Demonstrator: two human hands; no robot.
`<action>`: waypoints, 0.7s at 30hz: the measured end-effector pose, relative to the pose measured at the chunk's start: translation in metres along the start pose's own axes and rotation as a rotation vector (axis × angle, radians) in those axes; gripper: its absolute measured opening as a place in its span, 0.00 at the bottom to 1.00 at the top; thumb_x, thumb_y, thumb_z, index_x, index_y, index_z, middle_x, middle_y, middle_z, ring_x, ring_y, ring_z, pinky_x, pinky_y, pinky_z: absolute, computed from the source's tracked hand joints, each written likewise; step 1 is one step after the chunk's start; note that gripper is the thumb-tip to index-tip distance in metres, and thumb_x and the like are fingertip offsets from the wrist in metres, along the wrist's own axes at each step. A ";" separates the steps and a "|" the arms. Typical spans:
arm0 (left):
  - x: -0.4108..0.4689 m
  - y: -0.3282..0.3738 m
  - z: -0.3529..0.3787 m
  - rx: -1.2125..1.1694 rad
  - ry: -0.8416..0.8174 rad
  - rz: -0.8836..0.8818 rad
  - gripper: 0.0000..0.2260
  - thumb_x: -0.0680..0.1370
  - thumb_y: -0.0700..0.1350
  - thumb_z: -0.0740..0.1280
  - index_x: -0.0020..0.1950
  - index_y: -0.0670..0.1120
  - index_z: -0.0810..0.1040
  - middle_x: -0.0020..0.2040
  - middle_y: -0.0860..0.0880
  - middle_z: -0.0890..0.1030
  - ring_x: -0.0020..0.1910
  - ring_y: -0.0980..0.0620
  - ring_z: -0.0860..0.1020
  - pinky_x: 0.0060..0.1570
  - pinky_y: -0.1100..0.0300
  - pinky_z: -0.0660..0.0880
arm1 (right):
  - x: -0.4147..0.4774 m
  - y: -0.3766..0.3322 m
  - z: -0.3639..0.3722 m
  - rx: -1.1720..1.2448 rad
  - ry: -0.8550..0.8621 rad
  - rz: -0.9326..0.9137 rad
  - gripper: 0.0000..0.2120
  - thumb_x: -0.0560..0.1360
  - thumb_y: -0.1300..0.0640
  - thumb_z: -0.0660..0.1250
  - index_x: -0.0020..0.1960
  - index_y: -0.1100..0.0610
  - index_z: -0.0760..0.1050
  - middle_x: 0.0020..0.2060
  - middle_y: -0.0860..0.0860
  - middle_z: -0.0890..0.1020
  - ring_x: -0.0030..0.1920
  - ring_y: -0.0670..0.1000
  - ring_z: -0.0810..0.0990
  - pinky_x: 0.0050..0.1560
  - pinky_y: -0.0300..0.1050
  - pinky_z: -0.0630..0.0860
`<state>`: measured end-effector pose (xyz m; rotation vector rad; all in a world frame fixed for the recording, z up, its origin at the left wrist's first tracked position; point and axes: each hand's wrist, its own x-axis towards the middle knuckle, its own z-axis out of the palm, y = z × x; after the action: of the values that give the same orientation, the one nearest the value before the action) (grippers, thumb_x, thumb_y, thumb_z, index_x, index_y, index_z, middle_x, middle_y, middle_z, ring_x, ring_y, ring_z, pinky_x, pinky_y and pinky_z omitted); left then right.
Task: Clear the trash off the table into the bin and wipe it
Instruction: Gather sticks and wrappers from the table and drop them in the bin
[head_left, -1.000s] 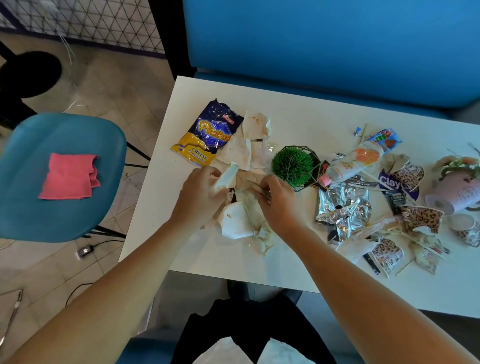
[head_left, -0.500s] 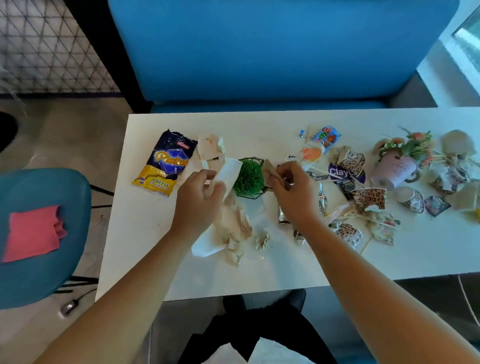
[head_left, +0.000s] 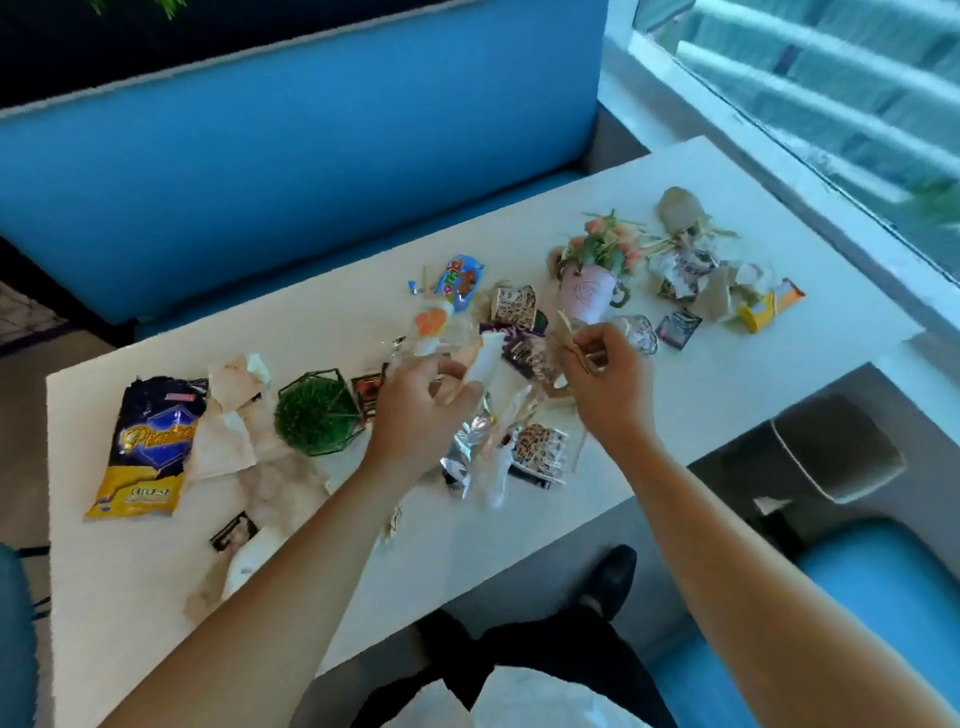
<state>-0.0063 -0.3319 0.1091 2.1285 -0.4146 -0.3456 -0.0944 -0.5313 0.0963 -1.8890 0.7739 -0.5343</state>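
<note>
Currently both hands are raised over the litter in the middle of the white table (head_left: 779, 249).

Left hand (head_left: 421, 410): fingers curled, thumb and fingertips gripping a white paper scrap (head_left: 485, 358) that sticks up past the fingers.

Right hand (head_left: 608, 379): fingers curled, pinching small tan paper scraps (head_left: 565, 332) at the fingertips, just in front of the pink flower pot (head_left: 587, 291).

Trash on the tabletop:
- chip bag (head_left: 143, 447) near the left end, with stained napkins (head_left: 228, 441) beside it
- silver foil wrapper (head_left: 462, 447) and leopard-print wrapper (head_left: 537, 447) under the hands
- blue sweet wrapper (head_left: 460, 278) further back
- yellow carton (head_left: 769, 306) near the right end

Green plant in a wire holder (head_left: 317, 415) stands between the napkins and the left hand. Grey container (head_left: 836, 452) sits on the floor below the table's near right corner. Picture blurred; finer detail unreadable.
</note>
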 end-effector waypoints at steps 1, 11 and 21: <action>0.003 0.013 0.016 -0.002 -0.028 0.001 0.06 0.76 0.49 0.75 0.50 0.52 0.81 0.48 0.56 0.81 0.47 0.60 0.80 0.44 0.69 0.72 | 0.004 0.007 -0.017 -0.008 0.026 0.007 0.10 0.77 0.49 0.74 0.42 0.48 0.74 0.35 0.43 0.81 0.34 0.40 0.75 0.36 0.39 0.72; 0.025 0.132 0.226 -0.065 -0.321 0.017 0.02 0.77 0.46 0.75 0.47 0.49 0.86 0.32 0.58 0.82 0.31 0.64 0.77 0.32 0.67 0.70 | 0.052 0.120 -0.211 -0.029 0.242 0.243 0.12 0.78 0.42 0.71 0.45 0.50 0.75 0.39 0.44 0.82 0.40 0.43 0.79 0.41 0.40 0.74; 0.022 0.196 0.435 0.031 -0.582 -0.091 0.06 0.75 0.53 0.74 0.49 0.54 0.82 0.48 0.54 0.85 0.49 0.54 0.82 0.41 0.62 0.72 | 0.060 0.245 -0.344 0.084 0.379 0.494 0.14 0.78 0.40 0.70 0.43 0.49 0.75 0.38 0.45 0.81 0.36 0.41 0.74 0.37 0.34 0.72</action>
<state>-0.1897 -0.7659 0.0328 2.0543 -0.6553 -1.0260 -0.3474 -0.8662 0.0187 -1.4583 1.3945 -0.6018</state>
